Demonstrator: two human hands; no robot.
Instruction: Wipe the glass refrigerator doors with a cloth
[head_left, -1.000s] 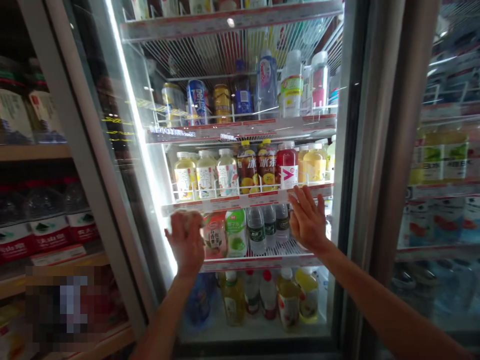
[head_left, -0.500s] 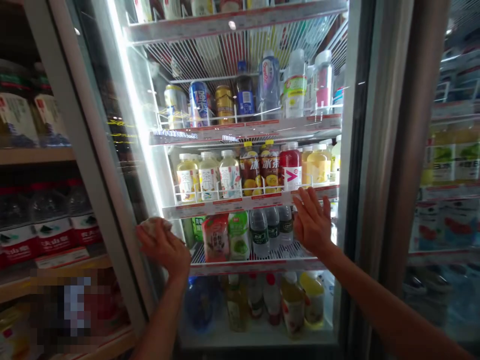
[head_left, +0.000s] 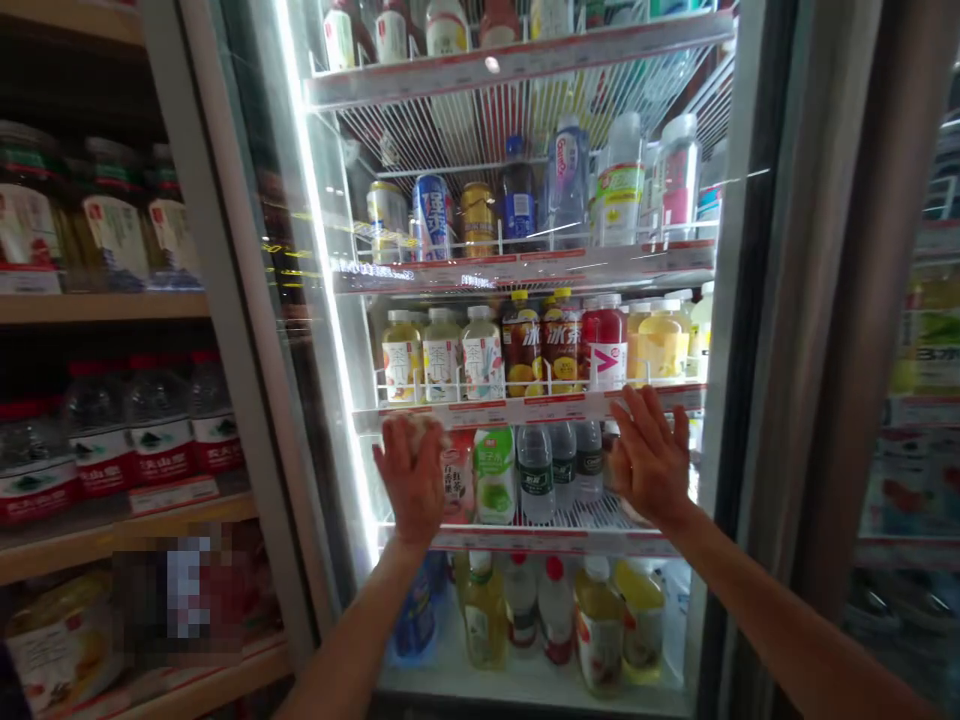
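Observation:
I face the glass door [head_left: 525, 330] of a lit drinks fridge. My left hand [head_left: 411, 482] presses a crumpled pale cloth [head_left: 417, 427] against the glass at the lower left, fingers closed over it. My right hand [head_left: 649, 458] lies flat on the glass at the lower right, fingers spread and empty. Behind the glass between my hands stand a red-labelled bottle [head_left: 457, 478], a green-labelled bottle [head_left: 495, 474] and dark water bottles [head_left: 535, 470] on a wire shelf.
Above are shelves of tea bottles [head_left: 442, 352] and cans [head_left: 432, 216]; more bottles stand on the fridge floor [head_left: 484, 612]. Wooden shelves [head_left: 97, 308] with water bottles stand to the left. The door frame [head_left: 757, 330] and a second fridge lie to the right.
My left hand with the cloth swept out to the door's left edge, then back right and up on the glass. My right hand stayed flat on the glass. The view shifted slightly.

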